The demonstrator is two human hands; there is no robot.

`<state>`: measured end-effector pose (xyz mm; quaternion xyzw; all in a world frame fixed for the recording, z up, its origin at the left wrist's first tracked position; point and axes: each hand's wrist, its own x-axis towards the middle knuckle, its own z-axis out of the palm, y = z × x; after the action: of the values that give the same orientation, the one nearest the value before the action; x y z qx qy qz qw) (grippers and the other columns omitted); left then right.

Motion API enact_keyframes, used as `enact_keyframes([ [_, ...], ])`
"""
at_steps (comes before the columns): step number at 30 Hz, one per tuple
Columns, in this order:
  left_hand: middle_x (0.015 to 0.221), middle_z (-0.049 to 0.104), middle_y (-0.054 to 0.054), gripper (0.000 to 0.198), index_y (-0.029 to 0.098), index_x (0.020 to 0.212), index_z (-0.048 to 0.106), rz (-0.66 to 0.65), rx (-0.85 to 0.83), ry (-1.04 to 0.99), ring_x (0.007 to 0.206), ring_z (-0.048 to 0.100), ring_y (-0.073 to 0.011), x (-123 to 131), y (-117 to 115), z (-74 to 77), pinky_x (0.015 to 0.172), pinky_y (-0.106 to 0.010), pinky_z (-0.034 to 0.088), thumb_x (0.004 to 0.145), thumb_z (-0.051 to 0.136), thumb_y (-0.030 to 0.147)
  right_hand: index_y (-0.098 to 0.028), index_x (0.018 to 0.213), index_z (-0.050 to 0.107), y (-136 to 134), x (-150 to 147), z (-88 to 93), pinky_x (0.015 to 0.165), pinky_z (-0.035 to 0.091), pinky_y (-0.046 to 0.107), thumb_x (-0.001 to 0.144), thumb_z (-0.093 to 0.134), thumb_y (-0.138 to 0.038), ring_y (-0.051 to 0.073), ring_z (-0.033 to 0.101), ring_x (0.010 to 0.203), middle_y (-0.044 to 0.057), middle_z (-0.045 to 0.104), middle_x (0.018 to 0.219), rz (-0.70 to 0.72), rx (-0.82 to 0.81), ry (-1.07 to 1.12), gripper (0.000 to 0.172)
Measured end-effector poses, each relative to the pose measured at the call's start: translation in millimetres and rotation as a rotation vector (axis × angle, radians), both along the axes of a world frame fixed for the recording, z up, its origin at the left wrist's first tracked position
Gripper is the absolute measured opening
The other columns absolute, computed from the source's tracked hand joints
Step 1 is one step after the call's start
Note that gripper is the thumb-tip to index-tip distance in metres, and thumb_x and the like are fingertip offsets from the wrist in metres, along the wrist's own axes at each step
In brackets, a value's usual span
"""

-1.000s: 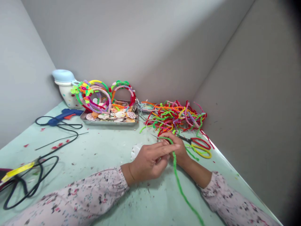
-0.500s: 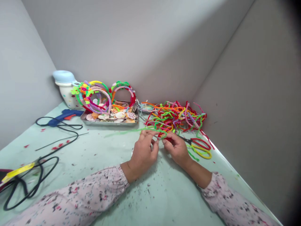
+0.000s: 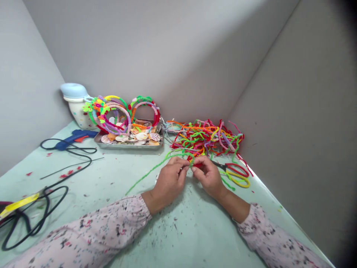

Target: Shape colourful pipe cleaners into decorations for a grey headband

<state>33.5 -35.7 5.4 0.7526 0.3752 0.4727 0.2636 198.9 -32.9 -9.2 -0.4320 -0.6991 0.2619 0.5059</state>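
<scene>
My left hand (image 3: 169,182) and my right hand (image 3: 208,176) meet at their fingertips in front of the heap. Both pinch a bright green pipe cleaner (image 3: 152,172), whose long free end slants down to the left across the table. A bit of red shows at my right fingertips, perhaps another strand. Just beyond the hands lies a tangled heap of multicoloured pipe cleaners (image 3: 206,139). Scissors with red and yellow handles (image 3: 237,173) lie to the right of my right hand, their blades pointing towards it.
A metal tray of seashells (image 3: 128,142) stands at the back, with pipe-cleaner hoops (image 3: 117,115) propped on it. Further left are a white pot with a blue lid (image 3: 74,100), a blue glue gun (image 3: 75,139) and its black cord (image 3: 67,150). Grey walls bound the pale green table.
The green pipe cleaner's free end has swung from hanging towards me to slanting left. My hands have moved up towards the heap and now pinch close together.
</scene>
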Motion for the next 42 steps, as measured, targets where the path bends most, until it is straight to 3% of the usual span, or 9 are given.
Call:
enact_keyframes([
  [3,0.098,0.069,-0.007,0.022,0.021,0.099,0.068,-0.005,-0.012,-0.024,0.093,0.059,-0.0206,0,0,-1.5,0.09,-0.036,0.042,0.088,0.049,0.021,-0.021,0.089,0.055,0,1,-0.7,0.057,0.046,0.025,0.083,0.056,-0.026,0.014,0.056,0.067,0.002,0.057,0.084,0.021,-0.01,0.022,0.008],
  [8,0.086,0.064,-0.006,0.025,0.022,0.098,0.07,-0.04,-0.049,-0.022,0.085,0.056,-0.0195,-2,-1,2.2,0.079,-0.031,0.043,0.088,0.046,0.021,-0.021,0.088,0.056,1,1,-2.2,0.056,0.045,0.024,0.083,0.057,-0.028,0.012,0.053,0.061,0.001,0.056,0.079,0.049,-0.056,0.068,0.009],
  [19,0.088,0.062,-0.005,0.025,0.023,0.099,0.069,-0.039,-0.039,-0.044,0.087,0.054,-0.0181,-1,-3,6.1,0.079,-0.029,0.042,0.089,0.047,0.019,-0.021,0.085,0.053,3,2,-3.5,0.047,0.038,0.023,0.082,0.057,-0.031,0.01,0.045,0.048,-0.005,0.048,0.06,0.107,-0.155,0.173,0.011],
  [28,0.085,0.058,-0.003,0.021,0.02,0.089,0.067,-0.065,-0.014,-0.062,0.081,0.053,-0.0152,-3,-2,8.4,0.074,-0.026,0.041,0.085,0.048,0.011,-0.021,0.081,0.053,3,2,-1.0,0.043,0.033,0.021,0.081,0.058,-0.029,0.01,0.041,0.043,-0.007,0.046,0.05,0.156,-0.24,0.245,0.009],
  [34,0.084,0.055,-0.002,0.02,0.02,0.09,0.067,-0.062,-0.052,-0.051,0.079,0.053,-0.014,-2,-5,10.5,0.07,-0.025,0.041,0.088,0.047,0.017,-0.021,0.079,0.054,4,1,-0.1,0.041,0.031,0.021,0.079,0.058,-0.024,0.009,0.039,0.041,-0.008,0.046,0.05,0.186,-0.299,0.306,0.005],
  [42,0.087,0.058,-0.003,0.023,0.02,0.094,0.066,-0.08,-0.008,-0.082,0.082,0.055,-0.0136,-2,-3,6.8,0.073,-0.025,0.043,0.087,0.048,0.01,-0.02,0.081,0.056,5,2,1.4,0.042,0.032,0.019,0.078,0.058,-0.023,0.008,0.04,0.042,-0.007,0.047,0.051,0.215,-0.31,0.327,0.005],
])
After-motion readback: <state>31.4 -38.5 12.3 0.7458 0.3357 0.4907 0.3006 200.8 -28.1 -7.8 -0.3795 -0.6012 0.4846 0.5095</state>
